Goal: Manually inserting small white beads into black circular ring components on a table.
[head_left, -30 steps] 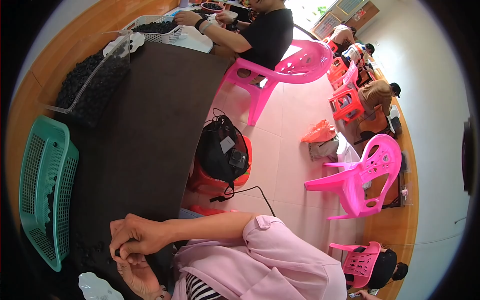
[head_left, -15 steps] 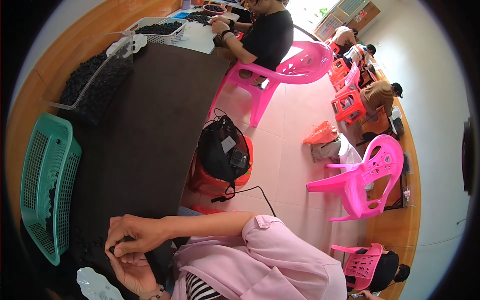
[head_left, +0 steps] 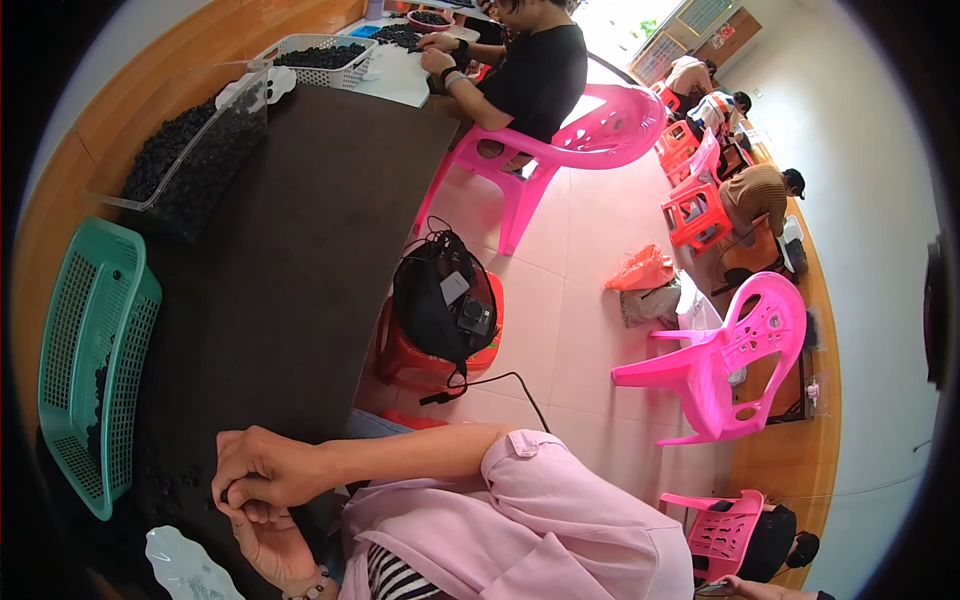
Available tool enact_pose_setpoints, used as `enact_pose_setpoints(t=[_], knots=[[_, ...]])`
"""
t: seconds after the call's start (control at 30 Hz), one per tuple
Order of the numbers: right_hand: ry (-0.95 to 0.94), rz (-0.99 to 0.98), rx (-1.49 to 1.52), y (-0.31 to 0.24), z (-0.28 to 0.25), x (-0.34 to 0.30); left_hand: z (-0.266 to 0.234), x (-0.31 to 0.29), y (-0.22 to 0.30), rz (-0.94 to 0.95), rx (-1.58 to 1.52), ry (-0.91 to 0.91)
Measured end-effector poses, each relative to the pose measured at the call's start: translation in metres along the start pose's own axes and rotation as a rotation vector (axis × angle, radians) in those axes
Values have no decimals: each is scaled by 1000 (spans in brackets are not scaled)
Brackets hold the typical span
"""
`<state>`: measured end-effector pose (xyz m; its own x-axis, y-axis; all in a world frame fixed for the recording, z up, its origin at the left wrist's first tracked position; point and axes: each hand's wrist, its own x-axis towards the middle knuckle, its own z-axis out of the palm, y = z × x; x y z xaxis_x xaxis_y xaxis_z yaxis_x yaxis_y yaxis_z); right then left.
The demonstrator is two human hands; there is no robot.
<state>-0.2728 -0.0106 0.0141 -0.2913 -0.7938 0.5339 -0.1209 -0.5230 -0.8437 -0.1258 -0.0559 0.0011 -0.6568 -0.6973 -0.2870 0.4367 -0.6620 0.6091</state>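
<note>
My right hand (head_left: 268, 468) reaches in from the right with its fingers bent down in a pinch. Just under it, my left hand (head_left: 270, 545), with a bead bracelet at the wrist, is turned palm up. The fingertips of both meet around a small black piece (head_left: 227, 495), mostly hidden by the fingers; its exact kind cannot be made out. Several loose black pieces (head_left: 180, 482) lie on the dark table (head_left: 290, 230) beside the hands. A white scalloped plate (head_left: 180, 565) sits near my left hand.
A green plastic basket (head_left: 128, 330) with some black pieces stands at the left. Beyond it are a clear bin (head_left: 205, 130) and a white basket (head_left: 345, 75), both full of black pieces. Across the table sits a person in black (head_left: 540, 75). A black bag (head_left: 430, 310) rests on a red stool.
Both hands stay together around the small piece, with only slight finger movement. The view has shifted a little, and the scalloped plate appears slightly higher.
</note>
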Motion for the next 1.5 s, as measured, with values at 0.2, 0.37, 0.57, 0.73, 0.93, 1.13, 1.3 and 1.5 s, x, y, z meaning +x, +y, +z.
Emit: enact_pose_setpoints(t=[0.2, 0.37, 0.57, 0.73, 0.93, 1.13, 1.3, 1.5], knots=[[27, -19, -36, 6, 6, -5, -3, 1, 1, 16, -17, 98], [-69, 8, 14, 8, 10, 2, -11, 1, 9, 18, -74, -76], [-184, 52, -42, 9, 9, 8, 13, -15, 10, 5, -231, 169], [-360, 108, -92, 5, 13, 12, -7, -26, 5, 11, -251, 154], [-509, 123, -78, 9, 32, 18, -26, -38, -1, 92, -277, 207], [-528, 20, -179, 11, 30, 27, -37, -43, -4, 103, -286, 85], [-454, -90, -506, 6, -10, 75, -42, -41, 1, 75, -293, 42], [-36, -65, -843, 5, -90, 189, -46, -43, -2, 135, -188, 1]])
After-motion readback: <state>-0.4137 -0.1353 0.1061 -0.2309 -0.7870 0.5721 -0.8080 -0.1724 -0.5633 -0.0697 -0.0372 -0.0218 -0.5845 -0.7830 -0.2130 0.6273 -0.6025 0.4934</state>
